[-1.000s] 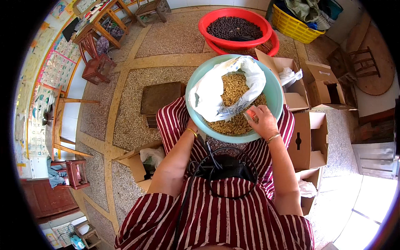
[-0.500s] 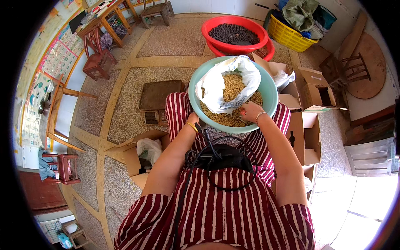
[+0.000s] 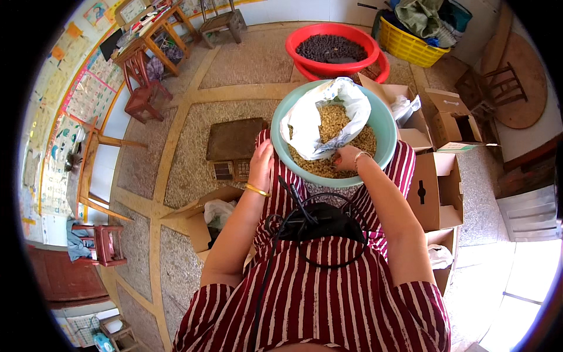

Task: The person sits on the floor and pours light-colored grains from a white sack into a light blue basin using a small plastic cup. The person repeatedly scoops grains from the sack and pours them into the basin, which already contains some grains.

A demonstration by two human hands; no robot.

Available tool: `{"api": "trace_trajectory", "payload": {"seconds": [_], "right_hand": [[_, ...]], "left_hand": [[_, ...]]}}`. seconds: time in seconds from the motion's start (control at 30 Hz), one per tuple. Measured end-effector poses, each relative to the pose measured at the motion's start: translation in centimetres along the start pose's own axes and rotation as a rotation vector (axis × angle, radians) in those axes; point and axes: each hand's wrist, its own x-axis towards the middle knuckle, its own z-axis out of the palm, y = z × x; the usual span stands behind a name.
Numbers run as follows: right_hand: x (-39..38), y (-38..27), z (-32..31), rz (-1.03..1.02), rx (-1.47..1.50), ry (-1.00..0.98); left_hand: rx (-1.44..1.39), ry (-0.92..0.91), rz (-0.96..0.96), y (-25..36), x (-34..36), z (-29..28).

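Observation:
A pale green basin (image 3: 385, 154) rests across my lap, holding light tan kernels or beans (image 3: 328, 169). Inside it stands a white plastic bag (image 3: 300, 141), its mouth wide and more of the same kernels (image 3: 332, 120) within. My right hand (image 3: 348, 158) reaches over the basin's near side, by the bag's lower edge. Its fingers are bent down at the kernels, and what they grip is hidden. Just outside the basin's left rim, my left hand (image 3: 261, 164) lies by my knee with fingers stretched and nothing visible in them.
A red basin of dark round pieces (image 3: 331, 48) sits ahead, stacked over another. Cardboard boxes (image 3: 434, 190) line my right side; another box (image 3: 205, 226) and a low wooden stool (image 3: 234, 141) are at my left. A black cable (image 3: 302, 214) loops over my lap.
My left hand has shifted from beside the basin's lower left rim to farther up and left by my knee. My right hand stays low in the basin, with its fingers nearer the bag.

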Motion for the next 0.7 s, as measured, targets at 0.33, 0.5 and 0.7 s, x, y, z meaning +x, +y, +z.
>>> {"api": "trace_trajectory", "payload": {"seconds": [0.33, 0.5, 0.7], "right_hand": [[-3.5, 1.0, -2.5, 0.054, 0.492, -0.002], [-5.2, 1.4, -3.3, 0.048, 0.902, 0.010], [-5.5, 1.2, -5.3, 0.032, 1.300, 0.034]], "left_hand": [[0.191, -0.205, 0.204, 2.9, 1.2, 7.4], [-0.113, -0.186, 0.182, 0.2, 3.0, 5.5], [-0.495, -0.185, 0.123, -1.9, 4.2, 3.6]]}}
